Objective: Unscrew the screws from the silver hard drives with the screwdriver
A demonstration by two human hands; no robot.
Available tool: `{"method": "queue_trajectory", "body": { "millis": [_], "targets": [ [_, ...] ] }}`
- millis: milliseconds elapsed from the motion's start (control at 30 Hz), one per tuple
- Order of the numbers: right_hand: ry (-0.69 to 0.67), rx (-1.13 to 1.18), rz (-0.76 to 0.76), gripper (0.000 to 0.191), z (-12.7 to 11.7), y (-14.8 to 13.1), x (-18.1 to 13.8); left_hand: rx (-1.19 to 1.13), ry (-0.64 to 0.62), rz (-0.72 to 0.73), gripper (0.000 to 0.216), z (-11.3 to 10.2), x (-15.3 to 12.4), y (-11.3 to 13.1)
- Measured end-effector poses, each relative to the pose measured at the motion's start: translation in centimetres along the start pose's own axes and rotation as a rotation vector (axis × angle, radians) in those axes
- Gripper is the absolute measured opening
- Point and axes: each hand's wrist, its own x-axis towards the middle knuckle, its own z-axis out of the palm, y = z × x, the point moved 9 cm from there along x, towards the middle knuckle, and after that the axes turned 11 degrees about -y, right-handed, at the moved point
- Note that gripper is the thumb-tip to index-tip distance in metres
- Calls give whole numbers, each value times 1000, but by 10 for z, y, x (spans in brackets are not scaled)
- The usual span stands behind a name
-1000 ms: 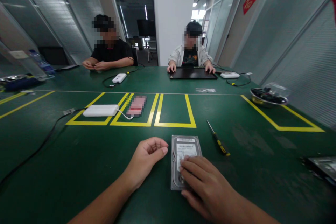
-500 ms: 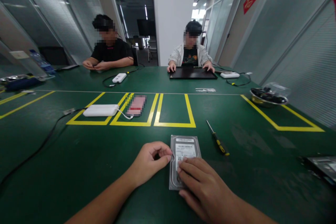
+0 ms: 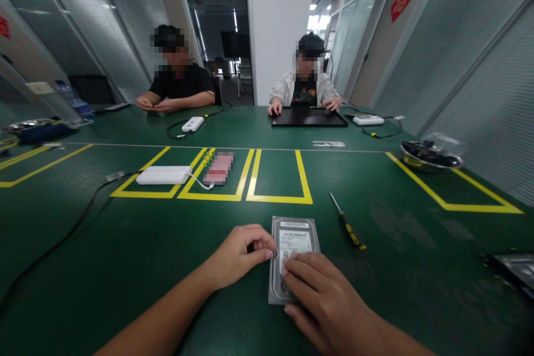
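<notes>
A grey hard disk drive [image 3: 297,232] with a white label lies flat on the green table, its lower right part hidden under my right hand [image 3: 323,289]. The fingers of that hand rest across the label, and its thumb is by the drive's lower edge. Curled at the drive's left edge, my left hand [image 3: 242,256] has its thumb and fingertips closed on the rim. Whether a small part is between those fingertips I cannot tell. To the right of the drive lies a screwdriver [image 3: 348,225] with a black and yellow handle.
Yellow tape [image 3: 279,198] marks boxes ahead. A white power bank [image 3: 164,175] is cabled to a phone [image 3: 219,168]. A metal bowl [image 3: 431,162] of dark items stands right; a dark metal device [image 3: 515,267] lies at the right edge. Two people sit opposite, one handling a black panel [image 3: 308,117].
The view has shifted slightly, moving the scene a little to the right. Both hands stay at the hard disk drive in nearly the same pose.
</notes>
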Motion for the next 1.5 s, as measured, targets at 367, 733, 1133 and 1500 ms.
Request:
{"method": "queue_trajectory", "body": {
  "millis": [367, 733, 1133, 1500],
  "targets": [
    [29, -16, -9, 31, -2, -1, -1, -342, -69, -116, 13, 6, 6, -21],
    [37, -17, -5, 30, -5, -2, -1, -487, -94, -144, 18, 11, 11, -28],
    [34, -83, -18, 38, -2, -2, -1, -455, -140, -175, 17, 10, 11, -27],
    [56, -99, -16, 35, -3, -5, -4, -276, -149, -115, 13, 9, 10, -17]
  ]
}}
